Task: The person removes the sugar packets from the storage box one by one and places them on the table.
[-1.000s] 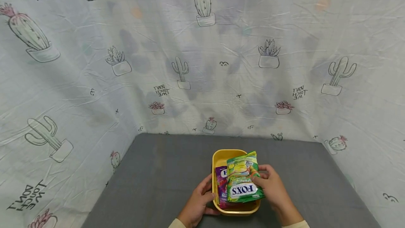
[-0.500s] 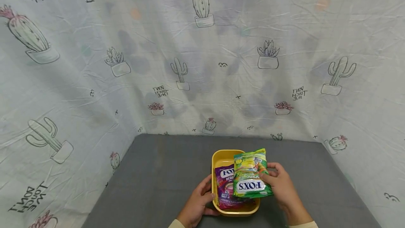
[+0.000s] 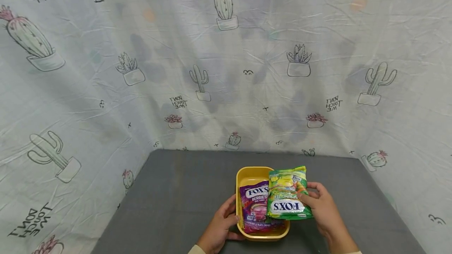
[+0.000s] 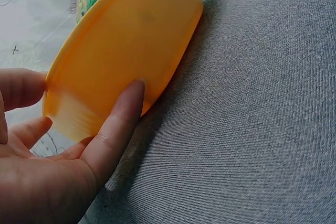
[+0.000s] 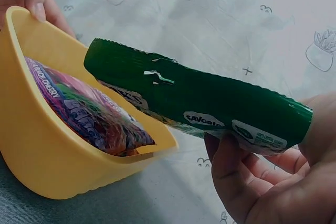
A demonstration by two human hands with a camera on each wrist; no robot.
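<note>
My right hand [image 3: 325, 209] pinches a green-and-yellow FOX'S Spring Tea candy bag [image 3: 287, 191] by its right edge, thumb across its front. The bag is above the right rim of a yellow plastic bin [image 3: 246, 171] and hides part of it. In the right wrist view the candy bag [image 5: 173, 85] shows its dark green end. Inside the bin lies a purple FOX'S Berries candy bag [image 3: 255, 211], partly covered by the green one. My left hand [image 3: 222, 222] holds the bin's left side; the left wrist view has its fingers [image 4: 118, 129] against the bin's outer wall.
The bin stands on a grey cloth-covered table [image 3: 183, 199], near its front edge. A pale curtain [image 3: 233, 89] printed with cacti hangs behind and along both sides.
My right hand has moved the green candy bag to the right, from above the bin to over its right rim. More of the purple bag shows. The left hand stays put.
</note>
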